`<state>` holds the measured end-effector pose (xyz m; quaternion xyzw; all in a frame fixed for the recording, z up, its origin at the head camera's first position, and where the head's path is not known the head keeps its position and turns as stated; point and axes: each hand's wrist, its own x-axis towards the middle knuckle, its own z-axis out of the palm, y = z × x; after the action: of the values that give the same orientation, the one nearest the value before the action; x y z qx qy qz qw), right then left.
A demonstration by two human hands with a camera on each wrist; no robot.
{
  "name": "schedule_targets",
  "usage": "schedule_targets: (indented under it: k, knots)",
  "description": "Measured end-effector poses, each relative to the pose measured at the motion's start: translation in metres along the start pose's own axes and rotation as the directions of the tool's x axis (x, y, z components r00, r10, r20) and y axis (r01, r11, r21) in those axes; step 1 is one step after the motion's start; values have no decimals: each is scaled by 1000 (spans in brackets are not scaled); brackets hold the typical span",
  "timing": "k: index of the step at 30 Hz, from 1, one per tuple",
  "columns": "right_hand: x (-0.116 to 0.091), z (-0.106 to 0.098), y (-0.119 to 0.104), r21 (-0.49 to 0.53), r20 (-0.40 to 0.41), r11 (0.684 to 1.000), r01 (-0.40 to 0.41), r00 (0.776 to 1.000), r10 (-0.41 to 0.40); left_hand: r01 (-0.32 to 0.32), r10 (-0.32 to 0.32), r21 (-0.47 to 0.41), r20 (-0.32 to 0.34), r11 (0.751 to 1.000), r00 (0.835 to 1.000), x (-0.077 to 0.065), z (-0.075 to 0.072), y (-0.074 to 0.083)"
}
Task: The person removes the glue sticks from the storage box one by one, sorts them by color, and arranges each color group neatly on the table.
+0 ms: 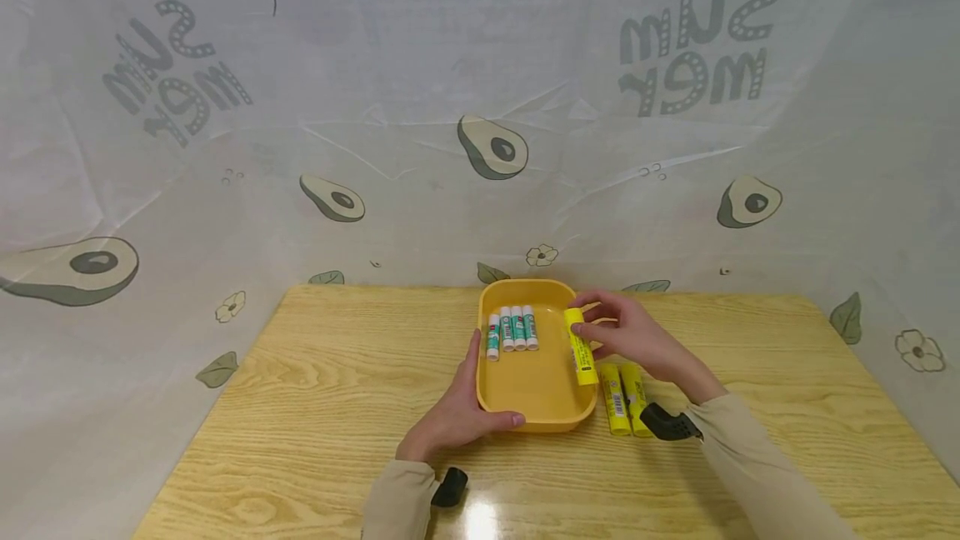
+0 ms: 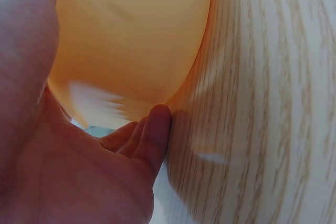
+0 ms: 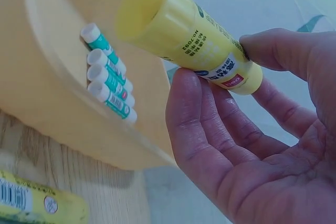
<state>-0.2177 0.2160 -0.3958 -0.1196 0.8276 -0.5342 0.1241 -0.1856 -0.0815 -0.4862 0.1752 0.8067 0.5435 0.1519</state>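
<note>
Right of centre, my right hand (image 1: 630, 333) pinches a yellow glue stick (image 1: 581, 354) over the right edge of the tray (image 1: 528, 390), partly covering its print: Chinese characters, seemingly "NO.7092". It slants upper left to lower right. My left hand (image 1: 459, 407), some fingers hidden, grips the tray's lower-left corner.
</note>
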Motion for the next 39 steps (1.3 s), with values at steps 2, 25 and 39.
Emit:
schedule_targets:
  k: [2, 25, 39]
  knots:
    - [-3, -2, 2, 6, -5, 1000, -2, 1000, 2, 2, -2, 4, -2, 1000, 1000, 0, 0, 0]
    - [-40, -22, 29, 12, -83, 999, -52, 995, 53, -7, 7, 18, -1, 1000, 1000, 0, -1, 0]
    - [-62, -30, 58, 56, -122, 991, -124, 984, 130, 2, -2, 9, -3, 1000, 1000, 0, 0, -2]
